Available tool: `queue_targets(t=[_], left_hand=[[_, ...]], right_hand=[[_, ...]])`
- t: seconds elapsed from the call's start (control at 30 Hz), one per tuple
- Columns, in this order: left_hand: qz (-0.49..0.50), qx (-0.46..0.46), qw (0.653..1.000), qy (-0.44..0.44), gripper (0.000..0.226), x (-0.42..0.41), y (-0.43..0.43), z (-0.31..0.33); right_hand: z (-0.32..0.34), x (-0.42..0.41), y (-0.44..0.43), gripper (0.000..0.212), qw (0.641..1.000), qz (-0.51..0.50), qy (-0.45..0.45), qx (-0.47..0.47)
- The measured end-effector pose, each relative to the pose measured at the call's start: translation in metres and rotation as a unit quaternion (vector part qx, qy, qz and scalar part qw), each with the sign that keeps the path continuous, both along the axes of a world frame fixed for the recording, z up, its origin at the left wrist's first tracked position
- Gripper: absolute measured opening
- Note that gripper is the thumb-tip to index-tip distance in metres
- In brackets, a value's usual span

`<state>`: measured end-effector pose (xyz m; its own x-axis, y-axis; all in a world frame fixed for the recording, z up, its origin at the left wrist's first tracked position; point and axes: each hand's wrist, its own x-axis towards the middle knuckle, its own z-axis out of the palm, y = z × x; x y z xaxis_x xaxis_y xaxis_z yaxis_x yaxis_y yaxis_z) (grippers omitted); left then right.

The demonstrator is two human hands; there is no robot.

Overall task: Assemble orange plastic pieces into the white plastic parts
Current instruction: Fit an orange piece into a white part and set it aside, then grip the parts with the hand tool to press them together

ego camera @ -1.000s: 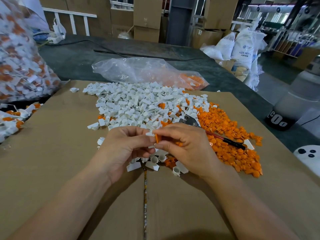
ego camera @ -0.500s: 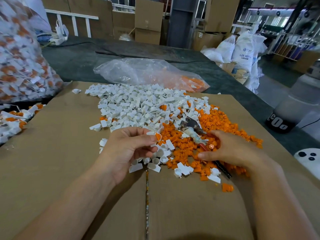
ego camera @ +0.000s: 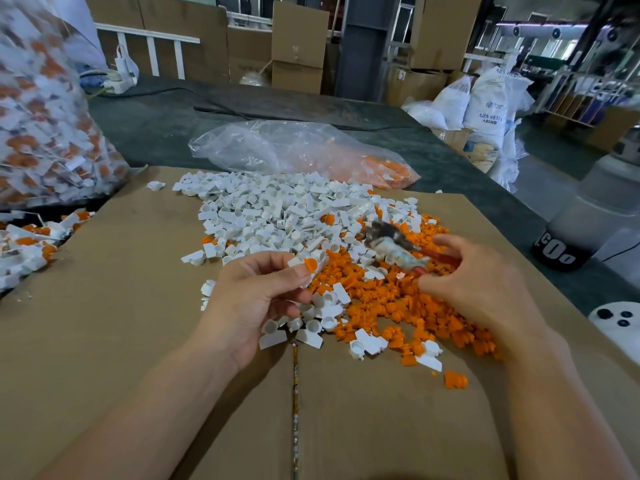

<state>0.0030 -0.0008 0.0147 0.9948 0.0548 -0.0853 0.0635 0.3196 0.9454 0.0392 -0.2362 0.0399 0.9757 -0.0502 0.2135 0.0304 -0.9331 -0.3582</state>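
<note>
**Q:** Batch status, biggest item first?

**A:** Well off to the outer side of the left grip [ego camera: 252, 299] stands a large clear sack [ego camera: 45, 116]. It is packed with white-and-orange units, which I read as finished. Below it, off the edge of the cardboard surface [ego camera: 104, 341], lies a loose heap of the same units [ego camera: 24, 251]. Judgement: a good share is done.

**Q:** What is left?

**A:** Plenty.
- The white parts heap [ego camera: 277, 216] sits just beyond the left grip.
- The orange pieces heap [ego camera: 398, 306] lies between the two grips and runs under the right grip [ego camera: 481, 285]. The two heaps mix where they meet.
- A slack clear bag [ego camera: 294, 150], farther beyond both grips, holds more orange stock at its far end.

Judgement: nowhere near the end.

**Q:** Grips?

**A:** The left grip pinches one white part [ego camera: 296, 263] between thumb and fingertips, with an orange piece [ego camera: 310, 264] touching its top. Whether the piece is seated or only placed, I cannot tell. The right grip has thumb and fingers curled round the red handle of a tool [ego camera: 398, 245]. The tool's dark head is blurred and points toward the left grip.

**Q:** Step in hand?

**A:** Probably driving that orange piece home with the tool. That makes one unit in progress, held just above the near edge of the white heap and not yet with the finished lot.
</note>
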Motion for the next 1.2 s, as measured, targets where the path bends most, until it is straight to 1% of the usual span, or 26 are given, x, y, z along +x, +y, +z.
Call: queue_targets(t=[0.1,0.2,0.37,0.43,0.5,0.6,0.7,0.9,1.1,1.2], left_hand=[[0.026,-0.007,1.000,-0.016,0.010,0.002,-0.001,0.000],[0.060,-0.040,0.997,-0.013,0.012,0.006,-0.003,0.003],[0.102,-0.089,0.991,0.015,0.017,0.014,-0.009,0.010],[0.107,-0.111,0.988,0.026,0.019,0.016,-0.014,0.009],[0.111,-0.111,0.987,0.021,0.019,0.014,-0.018,0.007],[0.118,-0.092,0.989,-0.017,0.016,0.011,-0.016,0.005],[0.123,-0.093,0.987,-0.037,0.017,0.010,-0.013,0.006],[0.109,-0.093,0.987,-0.072,0.014,0.005,-0.019,0.007],[0.117,-0.099,0.984,-0.085,0.016,0.008,-0.018,0.005],[0.113,-0.098,0.984,-0.093,0.011,0.009,-0.019,0.005]], right_hand=[[0.002,-0.002,0.007,0.065,0.997,0.053,-0.043,0.031],[-0.003,-0.001,0.013,0.057,0.993,0.103,-0.059,0.009],[-0.006,-0.001,0.025,0.037,0.984,0.129,-0.118,0.021],[-0.008,-0.002,0.031,0.036,0.981,0.139,-0.131,0.013],[-0.011,-0.004,0.036,0.039,0.980,0.153,-0.127,0.007],[-0.014,-0.006,0.042,0.042,0.978,0.170,-0.120,0.014],[-0.016,-0.010,0.050,0.045,0.975,0.189,-0.117,0.014],[-0.019,-0.016,0.059,0.047,0.973,0.213,-0.086,0.007],[-0.020,-0.016,0.059,0.043,0.975,0.212,-0.073,-0.006],[-0.020,-0.016,0.058,0.039,0.976,0.211,-0.059,-0.013]])
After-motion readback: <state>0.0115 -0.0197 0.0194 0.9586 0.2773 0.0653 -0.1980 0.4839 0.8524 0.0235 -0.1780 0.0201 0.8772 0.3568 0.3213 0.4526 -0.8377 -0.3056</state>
